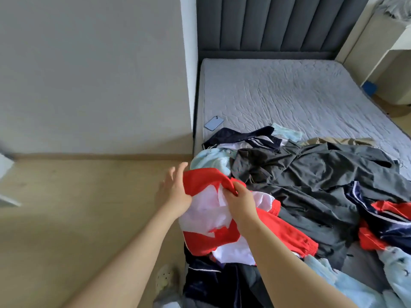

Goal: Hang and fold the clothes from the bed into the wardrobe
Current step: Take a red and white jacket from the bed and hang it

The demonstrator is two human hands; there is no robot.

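Nearest, the right hand [241,204] pinches a red-and-white garment [200,212] at the mattress [289,90] edge, the left hand [174,190] straight-fingered against it; beyond lies a dark clothes pile [311,185], then a phone [214,123].

The right hand [241,202] curls its fingers [235,188] into a fold of the red and white garment [204,207], their tips hidden. The garment covers the palm of the left hand [174,192]. The clothes pile [311,185] runs off the bottom and right edges. A pale object [4,174] at the left edge is blurred beyond telling.
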